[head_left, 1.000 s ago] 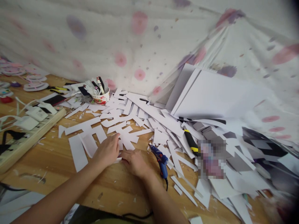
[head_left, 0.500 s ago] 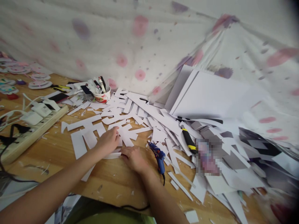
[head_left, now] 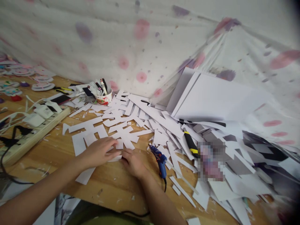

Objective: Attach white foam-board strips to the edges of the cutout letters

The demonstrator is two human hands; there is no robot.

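Observation:
My left hand [head_left: 99,152] is low over the table, thumb and fingers apart, around the left part of a small white cut strip [head_left: 115,159]. My right hand [head_left: 134,162] has its bent fingers closed at the strip's right end; the fingertips partly cover it. Just beyond the hands lies a white cut-out shape with branching arms [head_left: 126,135]. Left of it is another white cut-out with long bars [head_left: 78,142], partly behind my left hand. To the right of my right hand a blue glue gun [head_left: 160,161] rests on the table, a glue stick protruding from its back.
White offcuts [head_left: 161,137] pile up behind and to the right. A yellow-black cutter knife [head_left: 190,143] lies among them. At the left are a power strip [head_left: 50,125] with plugs and cables, and a cup of pens [head_left: 104,98]. Large white boards [head_left: 211,93] lean on the curtain.
My left hand has come down and toward me, from above the branching cut-out to the small strip, and its fingers have spread. My right hand stays nearly in place. The view has shifted slightly.

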